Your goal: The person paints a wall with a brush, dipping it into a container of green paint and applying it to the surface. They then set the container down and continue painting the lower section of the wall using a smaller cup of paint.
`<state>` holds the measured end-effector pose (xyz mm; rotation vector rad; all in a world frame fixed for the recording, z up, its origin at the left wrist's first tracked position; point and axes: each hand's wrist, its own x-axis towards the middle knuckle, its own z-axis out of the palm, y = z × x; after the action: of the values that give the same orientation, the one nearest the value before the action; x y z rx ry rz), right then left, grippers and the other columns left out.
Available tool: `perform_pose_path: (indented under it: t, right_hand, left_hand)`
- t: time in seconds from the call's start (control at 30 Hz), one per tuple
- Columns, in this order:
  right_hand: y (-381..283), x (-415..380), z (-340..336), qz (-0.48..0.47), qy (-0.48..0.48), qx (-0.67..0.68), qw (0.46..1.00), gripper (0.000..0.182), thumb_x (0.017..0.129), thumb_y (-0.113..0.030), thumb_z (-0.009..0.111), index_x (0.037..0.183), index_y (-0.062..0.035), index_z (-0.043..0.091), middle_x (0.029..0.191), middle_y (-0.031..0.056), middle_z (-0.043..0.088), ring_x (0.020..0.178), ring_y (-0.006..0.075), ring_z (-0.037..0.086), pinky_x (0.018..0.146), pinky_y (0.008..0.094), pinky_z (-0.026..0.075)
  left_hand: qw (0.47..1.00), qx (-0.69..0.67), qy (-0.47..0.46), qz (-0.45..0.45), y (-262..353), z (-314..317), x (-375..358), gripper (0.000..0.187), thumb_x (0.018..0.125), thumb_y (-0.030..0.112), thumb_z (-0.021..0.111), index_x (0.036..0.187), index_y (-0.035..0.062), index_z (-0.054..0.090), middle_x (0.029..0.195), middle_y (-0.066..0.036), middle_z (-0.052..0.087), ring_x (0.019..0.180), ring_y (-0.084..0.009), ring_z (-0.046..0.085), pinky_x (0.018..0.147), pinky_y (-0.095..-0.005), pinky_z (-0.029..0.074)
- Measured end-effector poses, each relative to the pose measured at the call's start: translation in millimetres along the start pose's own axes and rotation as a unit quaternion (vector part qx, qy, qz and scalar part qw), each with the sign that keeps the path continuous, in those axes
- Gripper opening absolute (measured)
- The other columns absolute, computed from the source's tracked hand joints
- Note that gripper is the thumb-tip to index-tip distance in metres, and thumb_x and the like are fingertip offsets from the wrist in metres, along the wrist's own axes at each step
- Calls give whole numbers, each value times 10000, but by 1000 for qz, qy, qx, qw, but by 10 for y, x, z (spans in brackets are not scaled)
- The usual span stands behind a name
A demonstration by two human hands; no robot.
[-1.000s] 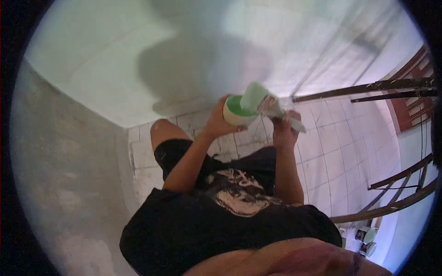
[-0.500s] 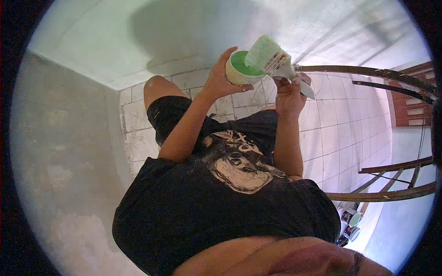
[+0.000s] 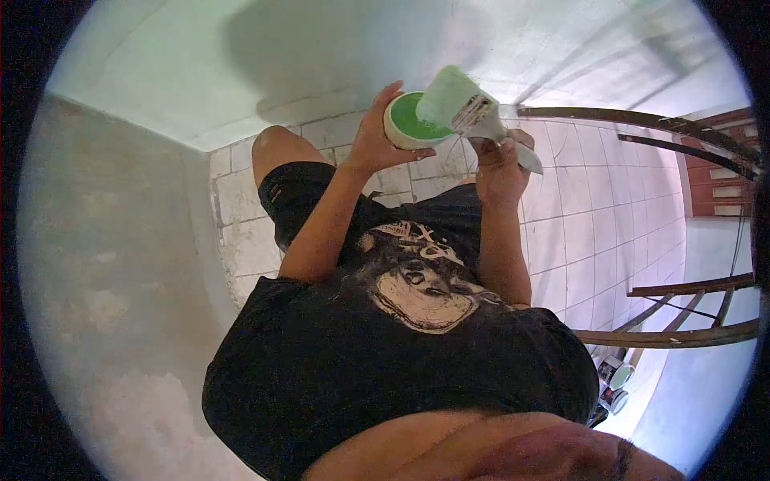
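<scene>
I see my left hand (image 3: 375, 144) wrapped round a cup (image 3: 409, 122) of green paint — my right hand (image 3: 499, 167), at its 4 o'clock, grips a brush (image 3: 465, 103), bristles touching the cup's rim.

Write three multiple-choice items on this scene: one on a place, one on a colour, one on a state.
1. Where is the brush?
A. on the floor
B. over the paint cup
C. behind the railing

2. What colour is the paint in the cup?
A. green
B. red
C. black

3. How is the cup held?
A. standing on the tiles
B. balanced on a knee
C. gripped in the left hand

Answers: 1 B, the bristles hang above the cup's rim, handle in the right hand. 2 A, the inside shows green. 3 C, fingers wrap its side.
</scene>
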<state>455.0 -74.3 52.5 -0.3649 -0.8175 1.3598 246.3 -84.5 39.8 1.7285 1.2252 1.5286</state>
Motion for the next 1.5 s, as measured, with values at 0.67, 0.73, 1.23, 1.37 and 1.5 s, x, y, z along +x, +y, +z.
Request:
perform_pose_path:
  t: [0.67,0.73,1.23,1.37,1.5]
  right_hand:
    - [369,581,65,120,-29,116,986,207,881,-70,545,1068,-105,464,1019,101,591,932,253,618,865,417,510]
    - [323,645,104,143,-1,83,986,167,878,-68,548,1033,-79,486,996,97,585,941,241,611,862,407,513]
    - [146,2256,832,-222,33,-84,971,186,869,25,550,1011,-13,435,996,130,494,871,231,583,789,389,552]
    - [191,2717,1160,-346,53,-110,930,194,833,8,615,982,9,492,942,116,544,849,192,592,767,332,526]
    - [346,2835,1279,-403,99,-164,895,183,806,-35,681,951,-16,571,834,73,609,770,122,582,671,255,480]
  left_hand:
    - [1000,8,19,-12,-149,-136,496,1101,522,275,902,1370,13,251,1198,-144,533,1083,-237,551,929,-362,444]
    - [999,-14,45,-11,-101,-97,547,1082,523,249,901,1362,16,258,1180,-144,539,1084,-237,550,923,-357,452]
    - [986,-136,53,-79,75,22,783,1059,532,134,878,1364,24,232,1185,-134,527,1100,-243,539,937,-368,456]
    - [993,-71,31,-94,137,-224,571,1054,536,110,869,1369,34,228,1192,-131,519,1105,-239,537,931,-371,464]
    - [989,-100,54,-94,129,-451,430,1050,536,119,869,1368,36,233,1194,-131,513,1102,-239,538,926,-375,472]
